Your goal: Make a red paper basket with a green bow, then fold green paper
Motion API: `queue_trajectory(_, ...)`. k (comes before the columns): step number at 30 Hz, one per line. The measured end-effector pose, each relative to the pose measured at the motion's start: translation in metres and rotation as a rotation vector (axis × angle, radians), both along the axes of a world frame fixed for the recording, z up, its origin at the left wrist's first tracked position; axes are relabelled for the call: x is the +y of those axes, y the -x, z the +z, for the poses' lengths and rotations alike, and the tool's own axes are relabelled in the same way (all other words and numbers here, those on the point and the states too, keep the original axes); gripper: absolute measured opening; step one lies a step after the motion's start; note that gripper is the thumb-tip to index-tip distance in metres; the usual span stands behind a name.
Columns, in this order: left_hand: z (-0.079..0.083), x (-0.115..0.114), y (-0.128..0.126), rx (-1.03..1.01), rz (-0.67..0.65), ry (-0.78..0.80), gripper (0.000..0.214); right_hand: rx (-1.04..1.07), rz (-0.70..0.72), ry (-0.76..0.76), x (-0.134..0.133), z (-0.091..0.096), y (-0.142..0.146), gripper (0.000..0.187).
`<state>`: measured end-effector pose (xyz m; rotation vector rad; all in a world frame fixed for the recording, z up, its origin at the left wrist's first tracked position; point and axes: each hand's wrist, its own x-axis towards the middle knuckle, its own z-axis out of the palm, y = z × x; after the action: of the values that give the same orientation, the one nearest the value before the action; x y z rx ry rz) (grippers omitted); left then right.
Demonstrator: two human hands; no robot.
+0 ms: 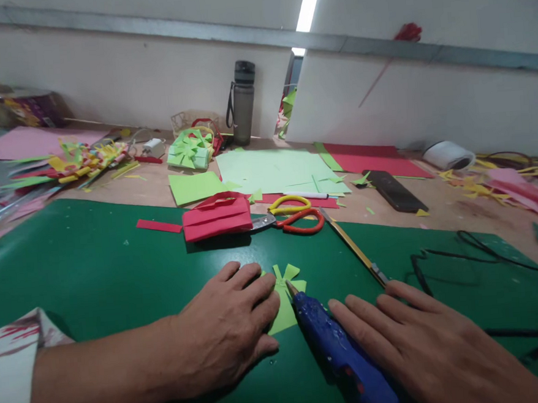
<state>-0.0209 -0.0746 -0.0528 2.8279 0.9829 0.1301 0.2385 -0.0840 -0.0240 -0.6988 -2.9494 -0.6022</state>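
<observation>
On the green mat (117,267), my left hand (233,317) rests with fingers together, holding down the left edge of a light green paper piece (284,317). A flower-like fringe of cut green strips (290,270) shows at its top. My right hand (416,332) is at a blue hot glue gun (334,344), its fingers lying along the body and its thumb hidden. The nozzle meets the middle of the green strips. Beyond my left hand sits a small folded red paper bag (217,218), touching scissors (297,215) with a yellow and an orange-red handle loop.
A craft knife (352,242) lies above my right hand. Farther back are a dark phone (397,190), pale green sheets (271,167), a red sheet (376,157), a green paper bag (189,150) and a grey bottle (244,108). A black cord (461,254) crosses the right side.
</observation>
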Motion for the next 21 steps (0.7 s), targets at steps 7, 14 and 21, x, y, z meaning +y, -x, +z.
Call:
queue_trajectory(7, 0.000, 0.000, 0.000, 0.002, -0.006, -0.013, 0.027, 0.033, 0.024, 0.054, 0.005, 0.011, 0.001, 0.045)
queue_trajectory(14, 0.002, 0.000, 0.000, 0.003, -0.006, -0.014, 0.025, 0.324, -0.389, 0.681, 0.014, 0.019, -0.013, 0.029)
queue_trajectory(21, -0.003, 0.001, 0.001, -0.010, -0.014, -0.048, 0.030, 0.440, -0.737, 1.277, 0.031, 0.019, -0.008, 0.048)
